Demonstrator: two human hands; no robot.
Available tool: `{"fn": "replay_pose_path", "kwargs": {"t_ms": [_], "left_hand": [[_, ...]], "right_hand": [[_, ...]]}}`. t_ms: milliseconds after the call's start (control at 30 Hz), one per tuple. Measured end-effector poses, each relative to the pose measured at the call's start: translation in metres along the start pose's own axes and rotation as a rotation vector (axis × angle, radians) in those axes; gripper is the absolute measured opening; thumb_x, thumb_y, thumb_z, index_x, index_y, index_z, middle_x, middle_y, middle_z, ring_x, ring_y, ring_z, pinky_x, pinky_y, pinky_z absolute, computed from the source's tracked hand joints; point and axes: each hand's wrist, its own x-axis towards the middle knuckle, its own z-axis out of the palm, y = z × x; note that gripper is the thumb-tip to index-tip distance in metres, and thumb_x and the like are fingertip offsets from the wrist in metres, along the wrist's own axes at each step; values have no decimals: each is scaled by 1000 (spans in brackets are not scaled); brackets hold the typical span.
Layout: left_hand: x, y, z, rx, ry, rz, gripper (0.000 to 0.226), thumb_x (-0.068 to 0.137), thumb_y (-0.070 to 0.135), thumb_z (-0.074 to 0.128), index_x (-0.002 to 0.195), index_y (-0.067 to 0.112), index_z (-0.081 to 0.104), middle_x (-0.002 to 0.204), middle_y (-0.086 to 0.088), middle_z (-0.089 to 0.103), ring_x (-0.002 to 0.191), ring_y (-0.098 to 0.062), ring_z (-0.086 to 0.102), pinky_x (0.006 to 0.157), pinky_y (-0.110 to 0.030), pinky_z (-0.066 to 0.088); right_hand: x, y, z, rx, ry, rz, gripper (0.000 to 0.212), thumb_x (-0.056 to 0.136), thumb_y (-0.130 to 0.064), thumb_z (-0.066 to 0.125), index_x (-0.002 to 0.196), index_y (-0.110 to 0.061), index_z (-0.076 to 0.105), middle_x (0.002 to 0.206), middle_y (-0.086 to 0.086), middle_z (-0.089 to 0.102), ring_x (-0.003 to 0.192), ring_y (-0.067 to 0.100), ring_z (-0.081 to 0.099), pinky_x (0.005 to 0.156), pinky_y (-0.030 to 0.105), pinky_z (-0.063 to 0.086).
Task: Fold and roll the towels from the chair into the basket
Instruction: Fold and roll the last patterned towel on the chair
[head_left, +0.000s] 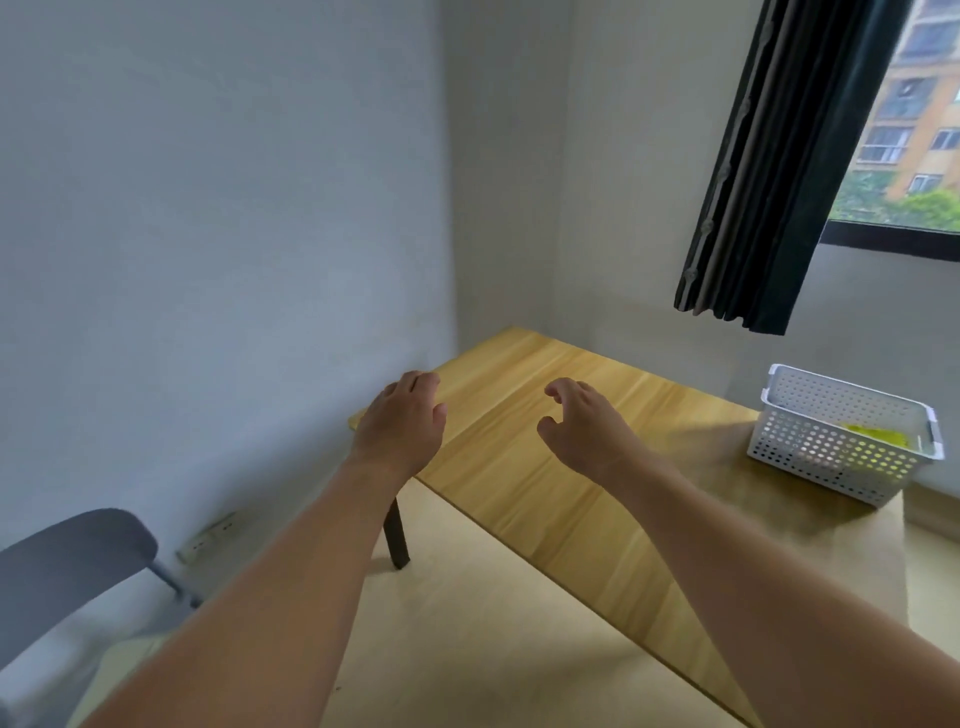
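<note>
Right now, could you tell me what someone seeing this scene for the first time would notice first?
Two bare arms reach forward over the wooden table, the left hand and right hand both empty with fingers loosely curled. At the table's far right sits a white perforated basket with something yellow inside. A grey chair shows at lower left, with no towel visible on it.

A wooden table with a light grain top stands in the room corner, one dark leg visible beneath its near-left edge. A dark curtain hangs beside a black-framed window; an orange building and green foliage show outside. A wall socket sits low on the left wall. The floor is pale.
</note>
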Motion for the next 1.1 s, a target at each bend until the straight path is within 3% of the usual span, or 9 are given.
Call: {"fn": "replay_pose_path", "kwargs": {"t_ms": [500,667,867,1033,1100], "left_hand": [[-59,-301,-93,8,-14,21,40,100,26,40,136,11,44,140,-6,47,125,-25,46,99,-36,40],[-62,-373,-122,-9,-2,22,40,100,27,41,136,11,45,140,-6,48,125,-25,47,100,-37,40],[-87,-460,-117,-20,-57,-45,40,100,28,41,137,13,44,142,-3,45,127,-24,44,102,-37,40],[-92,-545,-111,-45,-122,-86,40,100,26,41,138,14,43,145,-2,43,129,-23,42,101,-35,39],[-89,-580,-108,-62,-150,-76,40,99,25,40,137,13,44,144,-2,43,128,-23,43,100,-35,39]], "right_hand": [[-14,-262,185,24,-36,7,48,92,-20,51,139,-11,42,141,5,46,125,21,47,95,27,37],[-12,-317,216,25,-22,40,47,93,-20,50,139,-11,41,141,5,45,126,21,46,99,28,38],[-4,-372,287,69,-130,29,48,92,-19,48,139,-12,41,141,4,45,127,19,44,100,30,37],[7,-425,353,77,-171,71,46,91,-20,49,137,-14,44,140,2,46,101,13,50,85,24,37],[15,-446,378,92,-163,104,47,91,-19,49,137,-14,44,139,3,46,106,14,50,87,23,36]]}}
